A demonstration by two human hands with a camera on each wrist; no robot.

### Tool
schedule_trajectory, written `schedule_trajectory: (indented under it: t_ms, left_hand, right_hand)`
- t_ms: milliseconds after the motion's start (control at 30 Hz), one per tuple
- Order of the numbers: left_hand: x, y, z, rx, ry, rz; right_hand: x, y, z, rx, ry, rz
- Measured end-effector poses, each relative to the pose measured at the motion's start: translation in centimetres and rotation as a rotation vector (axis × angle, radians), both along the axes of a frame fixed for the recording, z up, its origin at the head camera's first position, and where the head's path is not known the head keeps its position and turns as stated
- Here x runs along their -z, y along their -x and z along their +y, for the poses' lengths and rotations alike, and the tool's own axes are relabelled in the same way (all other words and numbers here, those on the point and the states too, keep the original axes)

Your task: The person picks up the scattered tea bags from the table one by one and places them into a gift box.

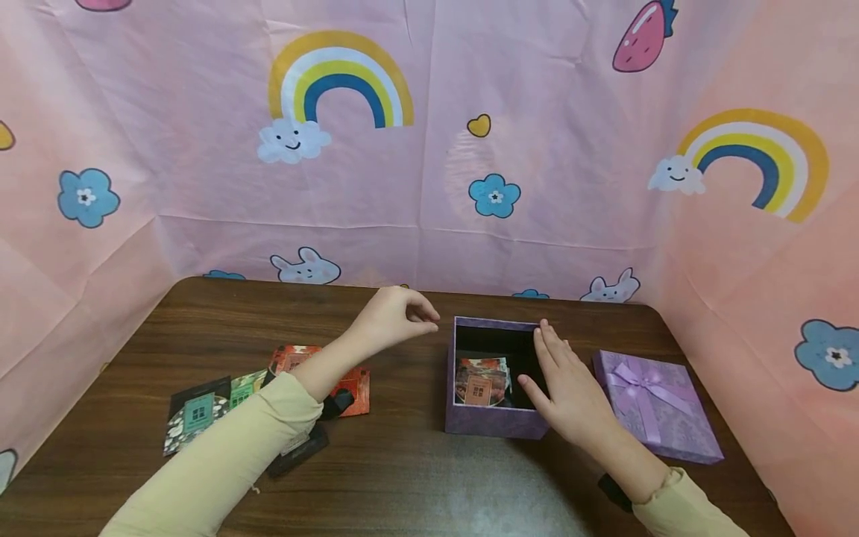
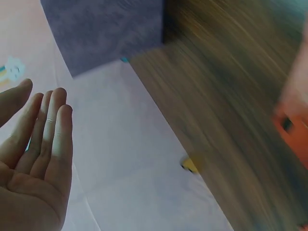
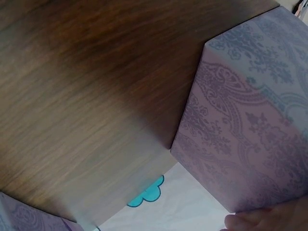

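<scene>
An uncovered purple gift box [image 1: 496, 424] stands on the table, with printed packets [image 1: 482, 384] lying in its near left part. My right hand [image 1: 573, 391] rests along the box's right rim, fingers straight and thumb over the inside. In the right wrist view, fingertips [image 3: 264, 221] touch an edge of the patterned box [image 3: 245, 125]. To the left of the box, my left hand [image 1: 392, 317] is raised above the table and holds nothing. The left wrist view shows its fingers [image 2: 61, 134] nearly straight, apart from the box wall [image 2: 108, 33].
A purple lid [image 1: 691, 421] with a ribbon bow lies right of the box. Left of it, partly hidden under my left arm, are black [image 1: 199, 414], green [image 1: 244, 386] and orange-red packets [image 1: 291, 358]. A printed cloth [image 1: 429, 186] hangs behind the table.
</scene>
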State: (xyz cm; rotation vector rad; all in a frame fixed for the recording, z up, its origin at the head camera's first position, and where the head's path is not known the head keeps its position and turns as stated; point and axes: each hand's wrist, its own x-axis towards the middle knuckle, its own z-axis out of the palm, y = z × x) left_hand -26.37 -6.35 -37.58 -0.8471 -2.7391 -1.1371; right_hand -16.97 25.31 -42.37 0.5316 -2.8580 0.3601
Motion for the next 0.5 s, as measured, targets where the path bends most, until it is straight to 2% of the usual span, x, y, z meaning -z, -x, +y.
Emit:
schedule_trajectory:
  t_ms: [300,500]
  left_hand:
    - [1.2,0.1,-5.3,-0.055,-0.03,-0.053]
    - [2.7,0.7,-7.8,-0.026,-0.049,-0.117]
  right_hand:
    - [0.1,0.0,-0.1,-0.006,-0.004,0.008]
    - [0.0,0.0,0.0,-0.004,-0.008,0.003]
